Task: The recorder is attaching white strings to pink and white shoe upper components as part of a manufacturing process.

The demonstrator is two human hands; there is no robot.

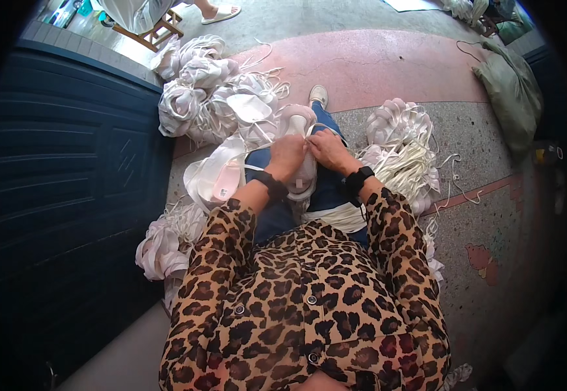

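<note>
A pale pink and white shoe upper (298,117) lies lengthwise over my lap, its far end pointing away from me. Above its middle, my left hand (287,156) is closed, fingertips pinched at the lacing. Close beside it, my right hand (329,151) also pinches, with a white shoelace (311,128) at its fingers. The hands nearly meet, and they hide most of the lacing. By my left knee rests another white upper (215,171) with a pink insole (225,182).
Bundled white uppers (199,88) are heaped at the far left. More bundles (397,124) and a hank of cream laces (401,166) lie right of my leg. A dark blue door (81,163) stands left. At far right sits a grey-green sack (508,91). Another person's foot (221,13) shows beyond a wooden stool (146,36).
</note>
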